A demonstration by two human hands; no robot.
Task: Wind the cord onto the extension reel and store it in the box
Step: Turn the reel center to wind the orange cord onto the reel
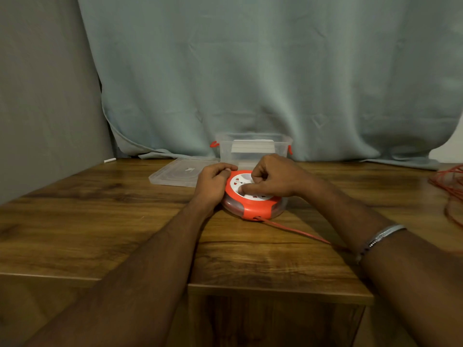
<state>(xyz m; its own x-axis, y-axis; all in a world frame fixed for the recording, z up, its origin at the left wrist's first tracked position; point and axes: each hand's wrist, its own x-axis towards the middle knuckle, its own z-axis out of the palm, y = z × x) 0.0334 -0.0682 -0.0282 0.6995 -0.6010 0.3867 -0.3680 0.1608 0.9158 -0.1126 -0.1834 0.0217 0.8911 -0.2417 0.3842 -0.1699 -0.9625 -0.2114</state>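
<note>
You're in a home room, it seems. A wooden table (125,221) stands against a curtain (250,71) and grey wall (37,96).

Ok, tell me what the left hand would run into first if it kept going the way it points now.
The left hand grips the reel at its left edge and points away from the person. Straight ahead, it would probably first meet the lid lying flat on the table, or the clear box behind it; depth is unclear.

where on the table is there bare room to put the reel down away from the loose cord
Bare wood lies left of the clear plastic lid, out to the wooden table edge, and near the front edge between the forearms. The right side is crowded by loose red cord; the clear plastic box blocks the back.
</note>
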